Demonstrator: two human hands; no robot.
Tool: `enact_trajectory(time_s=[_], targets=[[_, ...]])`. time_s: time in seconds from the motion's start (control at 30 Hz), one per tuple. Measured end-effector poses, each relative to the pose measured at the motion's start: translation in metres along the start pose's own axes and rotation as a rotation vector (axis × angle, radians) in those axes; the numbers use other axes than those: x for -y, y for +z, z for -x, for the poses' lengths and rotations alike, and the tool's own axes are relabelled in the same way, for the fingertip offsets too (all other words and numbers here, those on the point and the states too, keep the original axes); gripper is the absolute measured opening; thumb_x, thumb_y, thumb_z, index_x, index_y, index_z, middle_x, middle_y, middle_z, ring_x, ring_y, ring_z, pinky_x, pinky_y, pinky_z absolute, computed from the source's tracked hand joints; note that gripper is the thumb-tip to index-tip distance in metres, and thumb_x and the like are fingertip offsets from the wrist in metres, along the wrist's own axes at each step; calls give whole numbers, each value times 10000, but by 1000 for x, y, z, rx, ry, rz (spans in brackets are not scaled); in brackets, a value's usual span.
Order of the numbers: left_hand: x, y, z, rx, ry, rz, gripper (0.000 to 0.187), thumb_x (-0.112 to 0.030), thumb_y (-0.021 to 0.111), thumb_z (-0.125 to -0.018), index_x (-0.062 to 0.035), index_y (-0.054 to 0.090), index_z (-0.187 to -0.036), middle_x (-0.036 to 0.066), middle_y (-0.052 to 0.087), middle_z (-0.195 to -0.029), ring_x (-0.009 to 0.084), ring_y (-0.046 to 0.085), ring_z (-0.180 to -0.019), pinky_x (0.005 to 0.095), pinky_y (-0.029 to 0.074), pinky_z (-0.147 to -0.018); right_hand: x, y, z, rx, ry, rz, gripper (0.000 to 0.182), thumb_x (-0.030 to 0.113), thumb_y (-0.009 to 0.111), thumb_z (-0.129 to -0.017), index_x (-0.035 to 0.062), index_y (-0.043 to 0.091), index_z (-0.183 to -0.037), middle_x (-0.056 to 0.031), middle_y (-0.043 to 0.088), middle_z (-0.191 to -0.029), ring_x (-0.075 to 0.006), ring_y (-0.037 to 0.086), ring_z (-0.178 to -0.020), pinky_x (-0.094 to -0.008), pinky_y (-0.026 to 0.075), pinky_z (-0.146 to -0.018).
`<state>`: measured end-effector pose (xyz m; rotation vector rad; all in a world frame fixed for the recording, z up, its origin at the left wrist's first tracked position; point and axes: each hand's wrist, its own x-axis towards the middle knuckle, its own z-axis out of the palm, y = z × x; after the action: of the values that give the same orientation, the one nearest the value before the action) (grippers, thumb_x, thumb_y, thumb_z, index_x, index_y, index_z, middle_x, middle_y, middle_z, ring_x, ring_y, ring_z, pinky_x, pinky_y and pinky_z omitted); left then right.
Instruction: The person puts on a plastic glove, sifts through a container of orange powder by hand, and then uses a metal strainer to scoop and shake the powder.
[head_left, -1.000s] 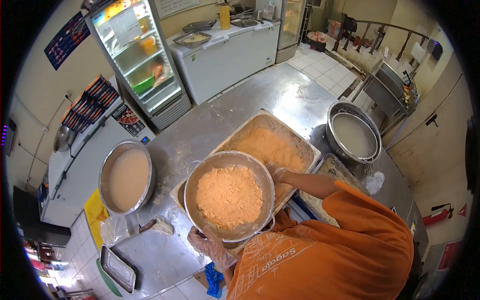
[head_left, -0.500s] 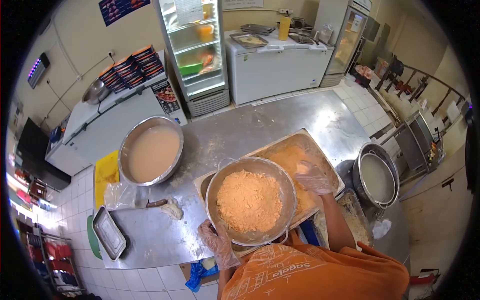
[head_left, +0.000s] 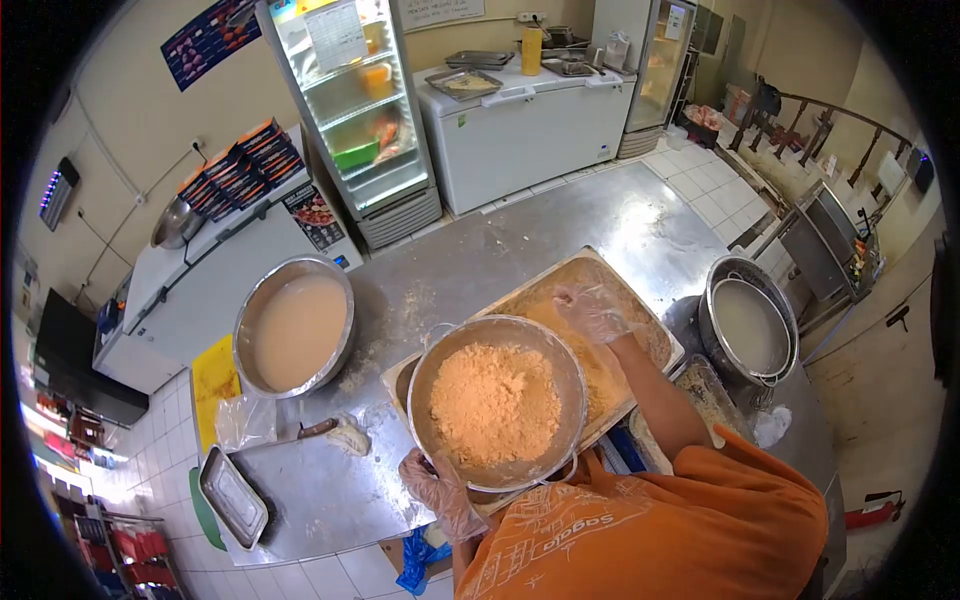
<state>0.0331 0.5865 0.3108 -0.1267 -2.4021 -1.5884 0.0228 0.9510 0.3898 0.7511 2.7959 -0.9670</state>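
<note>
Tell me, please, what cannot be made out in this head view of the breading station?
- Left hand: fingertips hidden under the bowl rim.
- Tray: near half hidden by the bowl.
- Pan: partly behind the right forearm.
- Fridge notice: too small to read.

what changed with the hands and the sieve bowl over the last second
The right hand moved off the rim of the sieve bowl and out over the orange flour in the tray, no longer touching the bowl. The left hand kept its grip on the bowl's near rim, and the bowl stayed over the tray with its flour heap. The batter bowl and the pot did not move on the table.
</note>
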Motion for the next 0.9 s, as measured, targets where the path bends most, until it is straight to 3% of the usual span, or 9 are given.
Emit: enact_trajectory(time_s=[0.1, 0.13, 0.17, 0.27, 0.37, 0.47, 0.57, 0.73, 0.9], targets=[[-4, -2, 1, 11, 2, 28, 209, -84, 617, -836, 16, 581, -1015, 83, 456, -907, 183, 436, -781, 332, 399, -710, -102, 69, -37, -213, -62, 129, 623, 473, 554, -914, 69, 432, -1373, -169, 463, -1362, -323, 460, -1252, -383, 401, -1054], [-6, -1, 0, 14, -6, 45, 206, -76, 602, -846, 22, 570, -1024, 87, 442, -923, 184, 428, -793, 333, 394, -723, -98, 74, -29, -250, -83, 171, 646, 479, 552, -914, 66, 414, -1392, -170, 444, -1390, -331, 440, -1282, -395, 387, -1072], [-6, 0, -1, 8, -3, 43, 208, -75, 600, -845, 23, 569, -1026, 89, 442, -928, 185, 428, -794, 333, 396, -723, -94, 78, -19, -255, 83, 587, 711, 499, 548, -912, 60, 365, -1440, -175, 394, -1456, -342, 403, -1330, -407, 360, -1099], [-3, -1, 2, 0, -4, 23, 211, -73, 595, -845, 24, 567, -1031, 93, 441, -941, 187, 430, -795, 334, 399, -728, -136, 106, -39, -220, 20, 564, 871, 577, 515, -902, 31, 209, -1508, -196, 206, -1561, -349, 226, -1440, -440, 249, -1162], [-3, -1, 2, 13, -5, -1, 210, -73, 596, -846, 20, 568, -1032, 90, 441, -947, 185, 431, -799, 333, 401, -737, -119, 110, -43, -303, 70, 90, 862, 628, 460, -901, 69, 222, -1513, -195, 202, -1560, -353, 145, -1460, -463, 199, -1176], [-7, -3, 2, 16, -21, -26, 210, -77, 598, -848, 16, 569, -1034, 91, 443, -946, 185, 434, -804, 333, 401, -744, -131, 129, -55, -234, -54, 437, 817, 599, 499, -895, 157, 223, -1525, -188, 189, -1566, -342, 139, -1463, -445, 201, -1177], [-2, 0, 0, 29, -27, -23, 203, -77, 593, -855, 14, 570, -1034, 96, 448, -949, 189, 443, -812, 337, 404, -752, -117, 125, -44, -378, -89, 403, 703, 555, 504, -907, 239, 304, -1502, -198, 280, -1534, -332, 262, -1427, -424, 268, -1150], [-11, -2, -1, -14, -39, -21, 211, -127, 622, -838, 3, 587, -1000, 90, 477, -892, 199, 466, -783, 350, 408, -700, -134, 143, -71, -175, -25, 349, 662, 533, 511, -910, 231, 347, -1476, -197, 332, -1500, -340, 324, -1385, -421, 308, -1120], [-13, -9, -4, 44, -59, -52, 182, -85, 564, -877, 3, 560, -1036, 149, 473, -968, 290, 477, -892, 405, 403, -814, -137, 153, -102, -11, 43, 294, 622, 511, 518, -913, 223, 391, -1450, -196, 383, -1467, -347, 387, -1342, -419, 348, -1090]])
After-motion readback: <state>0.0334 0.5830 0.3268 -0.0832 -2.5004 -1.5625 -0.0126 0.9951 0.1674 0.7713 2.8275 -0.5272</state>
